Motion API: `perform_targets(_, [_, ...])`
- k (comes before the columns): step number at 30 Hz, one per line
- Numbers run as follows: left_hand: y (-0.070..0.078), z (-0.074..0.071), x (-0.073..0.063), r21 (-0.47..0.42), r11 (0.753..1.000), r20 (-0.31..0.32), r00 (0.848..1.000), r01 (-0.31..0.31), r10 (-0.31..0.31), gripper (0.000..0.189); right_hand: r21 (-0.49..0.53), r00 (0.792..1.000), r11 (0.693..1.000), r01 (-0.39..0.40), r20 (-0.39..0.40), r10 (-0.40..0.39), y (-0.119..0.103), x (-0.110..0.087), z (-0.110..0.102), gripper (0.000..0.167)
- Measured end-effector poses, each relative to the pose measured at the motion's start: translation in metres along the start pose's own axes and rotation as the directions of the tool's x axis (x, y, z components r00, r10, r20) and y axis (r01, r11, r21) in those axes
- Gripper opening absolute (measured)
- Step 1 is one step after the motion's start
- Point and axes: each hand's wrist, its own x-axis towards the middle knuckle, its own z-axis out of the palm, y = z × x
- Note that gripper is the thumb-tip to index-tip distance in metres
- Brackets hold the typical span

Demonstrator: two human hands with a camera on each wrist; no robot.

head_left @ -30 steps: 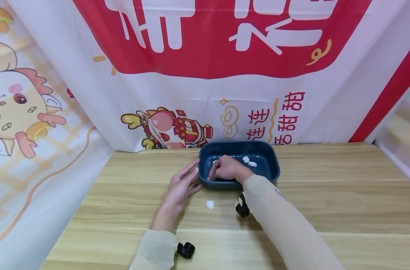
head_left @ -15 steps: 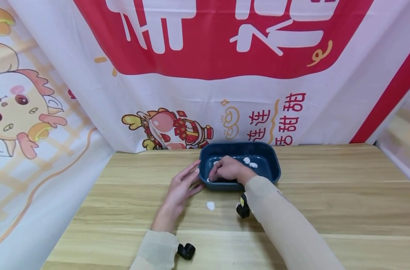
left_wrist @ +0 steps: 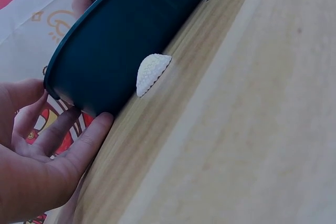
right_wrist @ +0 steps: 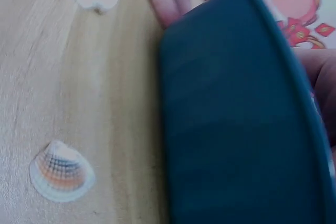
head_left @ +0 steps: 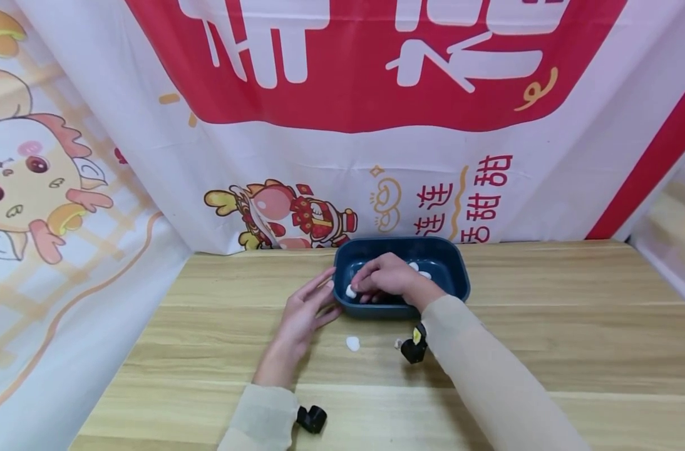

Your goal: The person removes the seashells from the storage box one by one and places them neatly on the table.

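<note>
A dark blue rectangular basin (head_left: 459,275) stands on the table against the cloth backdrop. My right hand (head_left: 389,275) reaches over its near wall and pinches a white seashell (head_left: 350,291) between thumb and fingertips inside, by the left end. More white shells (head_left: 425,275) lie on the basin's floor, partly behind that hand. Spread and fairly straight, the fingers of my left hand (head_left: 303,313) touch the basin's left end; the left wrist view shows the thumb (left_wrist: 29,93) near the rim. In the right wrist view the basin wall hides most of my right hand.
On the table before the basin lie a white ribbed shell (left_wrist: 152,74) and a smaller shell with orange and dark bands (right_wrist: 62,172). A printed cloth (head_left: 297,150) hangs right behind the basin. Wood tabletop (head_left: 545,326) extends to both sides.
My right hand has risen slightly and shifted right inside the basin, with a white seashell now showing at its fingertips. The left hand has stayed against the basin.
</note>
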Motion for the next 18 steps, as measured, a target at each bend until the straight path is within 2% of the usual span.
perform_targets(7, [0.000, 0.000, 0.000, -0.003, 1.000, -0.011, 1.000, 0.001, -0.001, 0.038, 0.115, 0.997, 0.993, 0.023, -0.081, -0.014, -0.007, -0.017, -0.004, 0.016])
perform_targets(13, [0.000, -0.001, 0.001, 0.002, 1.000, -0.005, 1.000, 0.004, -0.004, 0.038, 0.143, 0.990, 0.990, 0.015, -0.143, 0.006, -0.010, -0.030, -0.002, 0.015])
perform_targets(18, [-0.001, 0.000, 0.001, 0.000, 1.000, -0.016, 1.000, 0.000, 0.000, 0.038, 0.165, 0.981, 0.985, 0.048, -0.191, -0.016, -0.010, -0.040, -0.001, 0.016])
